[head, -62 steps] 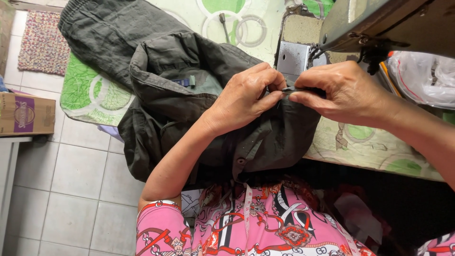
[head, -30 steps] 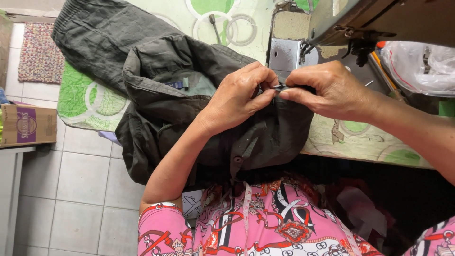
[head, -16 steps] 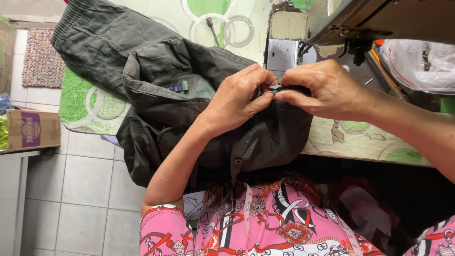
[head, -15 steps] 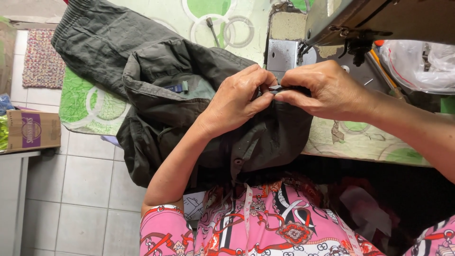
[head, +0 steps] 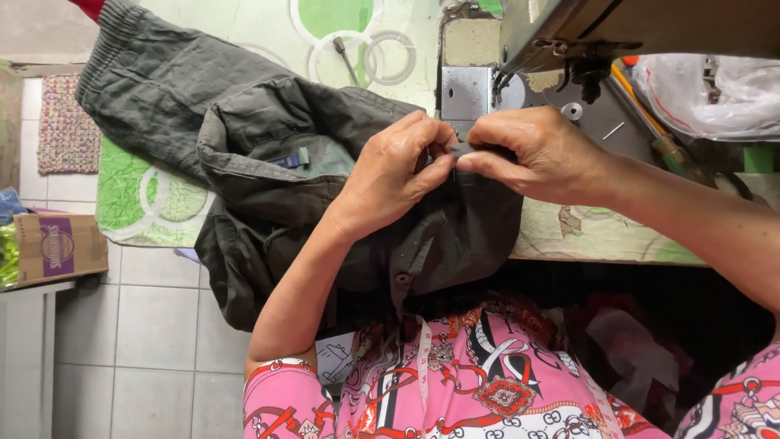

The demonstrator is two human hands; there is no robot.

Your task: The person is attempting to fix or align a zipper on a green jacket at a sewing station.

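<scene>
A dark grey-green jacket [head: 268,195] lies over the sewing table and hangs off its near edge into my lap. My left hand [head: 396,171] and my right hand [head: 532,150] meet at the middle of the view. Both pinch one small fold of the jacket's fabric between thumb and fingers, fingertips nearly touching. The pinched spot sits just in front of the metal bed of the sewing machine [head: 585,41]. A sleeve with a ribbed cuff [head: 122,32] stretches to the upper left.
A green-and-white patterned cloth [head: 341,24] covers the table. A white plastic bag [head: 715,81] lies at the right, near a screwdriver [head: 662,146]. A cardboard box [head: 57,248] and a woven mat [head: 61,130] are by the tiled floor at the left.
Both hands stay pinched on the same fold of the jacket and have shifted slightly up and left in view. The jacket barely moves.
</scene>
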